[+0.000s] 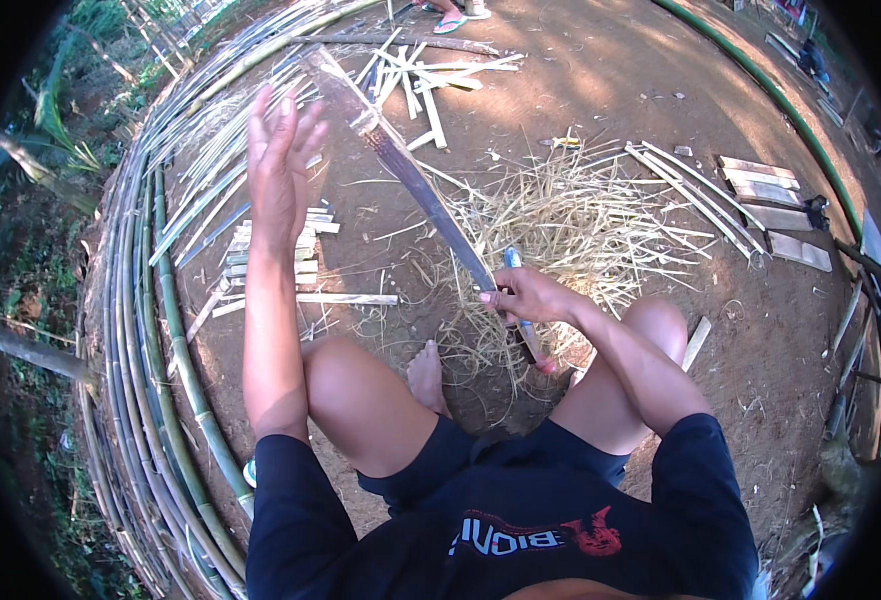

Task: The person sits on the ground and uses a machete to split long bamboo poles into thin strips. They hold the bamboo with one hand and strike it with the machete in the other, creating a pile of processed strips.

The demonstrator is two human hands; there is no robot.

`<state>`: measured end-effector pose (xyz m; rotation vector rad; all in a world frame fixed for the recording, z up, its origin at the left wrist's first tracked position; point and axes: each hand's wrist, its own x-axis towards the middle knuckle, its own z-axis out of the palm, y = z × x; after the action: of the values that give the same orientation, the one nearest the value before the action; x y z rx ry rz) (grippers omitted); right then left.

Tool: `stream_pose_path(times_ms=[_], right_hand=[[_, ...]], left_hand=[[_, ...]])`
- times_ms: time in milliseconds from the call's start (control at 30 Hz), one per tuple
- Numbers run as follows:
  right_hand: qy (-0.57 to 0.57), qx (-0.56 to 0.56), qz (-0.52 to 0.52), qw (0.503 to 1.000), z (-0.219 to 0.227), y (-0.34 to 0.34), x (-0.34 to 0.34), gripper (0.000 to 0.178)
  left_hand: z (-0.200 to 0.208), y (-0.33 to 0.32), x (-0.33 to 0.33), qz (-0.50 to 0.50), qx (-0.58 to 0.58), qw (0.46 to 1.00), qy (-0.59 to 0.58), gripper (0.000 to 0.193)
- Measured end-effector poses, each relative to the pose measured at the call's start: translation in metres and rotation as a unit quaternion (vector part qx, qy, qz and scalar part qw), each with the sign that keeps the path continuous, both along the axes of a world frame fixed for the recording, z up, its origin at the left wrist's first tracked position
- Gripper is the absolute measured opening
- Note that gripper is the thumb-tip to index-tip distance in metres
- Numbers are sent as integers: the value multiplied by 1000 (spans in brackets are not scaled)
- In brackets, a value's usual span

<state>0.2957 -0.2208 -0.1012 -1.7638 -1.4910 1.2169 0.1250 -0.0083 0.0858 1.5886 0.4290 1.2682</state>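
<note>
Splitting: right hand (526, 297) fingers clenched around knife (518, 300) against bamboo strip (416, 180).
Left hand (279, 165): raised, fingers spread, empty.
Advice: probably keep blade on grain, foot (428, 378) clear.

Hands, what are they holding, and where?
The right hand grips a knife by its handle, against the long bamboo strip. The left hand is raised, open and empty.
</note>
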Motion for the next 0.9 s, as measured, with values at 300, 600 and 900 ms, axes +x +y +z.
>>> stream_pose_path(times_ms=[300, 600, 900], right_hand=[[-185, 36, 55, 980, -15, 19, -3, 40], [-204, 39, -103, 973, -28, 31, 36, 42], [-231, -113, 87, 962, -50, -6, 39, 43]], left_hand=[[-17, -10, 6, -150, 95, 974, 144, 27], [-43, 8, 18, -71, 125, 984, 103, 17], [-51, 17, 12, -29, 194, 973, 122, 18]])
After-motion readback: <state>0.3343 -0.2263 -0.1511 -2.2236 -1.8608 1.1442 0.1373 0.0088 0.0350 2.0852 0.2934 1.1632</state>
